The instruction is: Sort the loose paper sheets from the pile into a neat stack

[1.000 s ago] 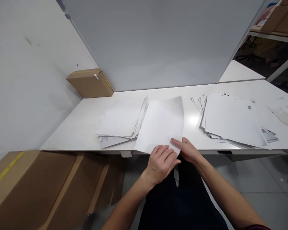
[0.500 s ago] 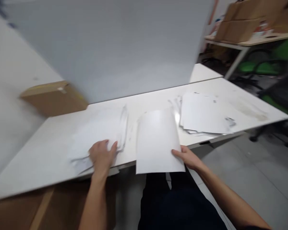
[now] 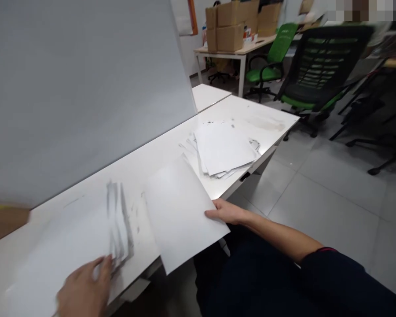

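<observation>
A white sheet of paper (image 3: 181, 211) hangs partly over the table's front edge. My right hand (image 3: 227, 212) grips its right side, thumb on top and fingers underneath. My left hand (image 3: 86, 286) is at the near right corner of the left paper stack (image 3: 69, 237), blurred by motion. Its thumb and forefinger are close together at the stack's edge, and whether they pinch a sheet is not clear. Another loose stack of white paper (image 3: 226, 147) lies farther right on the white table (image 3: 165, 145), its sheets unevenly aligned.
A tall grey panel (image 3: 86, 88) stands along the table's back edge. Part of a cardboard box (image 3: 6, 222) shows at far left. Beyond the table are a black and green office chair (image 3: 330, 66), a green chair (image 3: 273, 57) and another desk with cardboard boxes (image 3: 229, 37).
My view has turned to the right, so the stacks and sheet appear farther left. My right hand still holds the sheet; my left hand's thumb and forefinger look closer together.
</observation>
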Available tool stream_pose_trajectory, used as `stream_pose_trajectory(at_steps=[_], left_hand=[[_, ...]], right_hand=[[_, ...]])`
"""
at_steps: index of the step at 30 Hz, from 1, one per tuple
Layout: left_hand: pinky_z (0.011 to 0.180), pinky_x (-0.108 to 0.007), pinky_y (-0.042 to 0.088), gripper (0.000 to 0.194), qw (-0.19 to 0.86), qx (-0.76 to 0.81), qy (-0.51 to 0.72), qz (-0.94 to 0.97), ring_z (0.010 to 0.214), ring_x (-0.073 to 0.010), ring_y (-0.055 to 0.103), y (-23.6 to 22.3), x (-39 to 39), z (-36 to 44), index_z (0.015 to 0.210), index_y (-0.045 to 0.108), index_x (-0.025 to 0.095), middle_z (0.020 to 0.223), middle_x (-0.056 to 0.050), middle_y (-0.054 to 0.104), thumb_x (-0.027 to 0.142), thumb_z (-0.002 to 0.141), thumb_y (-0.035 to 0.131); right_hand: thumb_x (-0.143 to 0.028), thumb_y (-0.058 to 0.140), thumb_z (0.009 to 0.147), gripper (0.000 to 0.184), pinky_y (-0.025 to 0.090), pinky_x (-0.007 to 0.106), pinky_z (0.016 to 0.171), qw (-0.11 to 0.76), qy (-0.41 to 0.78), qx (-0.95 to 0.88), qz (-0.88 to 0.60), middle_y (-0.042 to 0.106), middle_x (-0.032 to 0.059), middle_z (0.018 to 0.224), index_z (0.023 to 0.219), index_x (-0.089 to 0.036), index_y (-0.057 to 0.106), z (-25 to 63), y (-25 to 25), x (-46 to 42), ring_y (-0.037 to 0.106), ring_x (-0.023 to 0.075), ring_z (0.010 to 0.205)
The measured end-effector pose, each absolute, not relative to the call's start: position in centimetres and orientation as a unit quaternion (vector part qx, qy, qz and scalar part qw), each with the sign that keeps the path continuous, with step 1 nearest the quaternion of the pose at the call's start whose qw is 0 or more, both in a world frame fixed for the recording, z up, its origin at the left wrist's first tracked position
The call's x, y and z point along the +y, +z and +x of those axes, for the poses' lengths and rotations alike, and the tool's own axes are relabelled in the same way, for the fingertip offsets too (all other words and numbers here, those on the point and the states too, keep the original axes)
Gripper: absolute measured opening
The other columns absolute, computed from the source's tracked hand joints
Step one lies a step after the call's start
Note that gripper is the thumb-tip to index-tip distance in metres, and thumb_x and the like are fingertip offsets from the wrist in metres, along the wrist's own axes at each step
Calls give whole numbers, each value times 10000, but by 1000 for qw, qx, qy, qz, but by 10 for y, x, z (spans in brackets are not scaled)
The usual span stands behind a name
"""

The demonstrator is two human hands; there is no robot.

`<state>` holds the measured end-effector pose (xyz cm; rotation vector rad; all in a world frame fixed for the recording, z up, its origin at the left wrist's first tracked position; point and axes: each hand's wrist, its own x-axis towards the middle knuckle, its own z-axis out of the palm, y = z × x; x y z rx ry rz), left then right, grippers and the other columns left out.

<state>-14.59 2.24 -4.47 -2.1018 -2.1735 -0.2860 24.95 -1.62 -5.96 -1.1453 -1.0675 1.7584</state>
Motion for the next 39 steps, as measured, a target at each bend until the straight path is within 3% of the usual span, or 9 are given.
stream_pose_trajectory(at_steps=[4,9,20,28,31,34,37,39], left_hand=[[779,-380,408,385,127,-673,-34,-728,786,-262,539,-17,7,-110,739,607,154,758,-127,608,330,842,280],[702,-341,414,303,164,-681,-167,-693,744,-238,550,8,-4,-84,810,610,148,749,-101,613,313,854,360],[590,-279,391,186,-48,-600,-241,-761,632,-159,529,3,-37,7,663,512,194,646,-12,567,277,828,524],[579,-294,397,191,-148,-482,-211,-837,646,-150,494,-6,-66,68,679,460,198,659,-18,537,241,864,485],[578,-309,414,181,-177,-454,-216,-846,655,-163,508,-9,-72,83,689,477,198,655,-23,545,267,854,507],[688,-340,468,166,-207,-456,-257,-826,794,-194,555,-11,-62,71,843,550,199,801,-53,600,354,798,588],[904,-451,419,392,-153,-582,-347,-719,1070,-265,503,-18,-37,33,1105,529,204,1108,-121,564,411,780,594],[965,-474,380,545,-175,-676,-372,-611,1164,-277,453,-26,-19,7,1248,440,217,1275,-145,465,446,775,585]], right_hand=[[-250,583,736,294,499,267,650,381,688,-414,-458,699,37,824,995,-133,658,246,-50,-19,640,191,756],[-252,578,749,292,508,271,630,356,703,-415,-454,706,42,860,1014,-155,653,236,-39,-20,650,204,767],[-312,593,781,322,515,294,670,338,731,-405,-432,703,46,929,1072,-180,634,231,-44,-22,654,210,805],[-547,482,819,454,505,290,637,390,770,-286,-416,705,66,846,993,-159,641,223,-55,-30,638,187,704],[-455,549,797,381,491,274,660,391,733,-357,-426,693,40,878,1030,-164,624,226,-51,-31,623,184,753],[-319,595,754,316,476,264,644,376,661,-441,-477,681,22,869,1021,-154,629,234,-49,-32,612,190,762],[-295,549,765,306,475,272,612,340,633,-466,-515,682,25,860,1024,-163,643,244,-52,-35,623,212,760],[-302,535,775,314,482,278,618,331,633,-466,-523,684,24,873,1042,-178,644,250,-56,-39,631,224,780]])
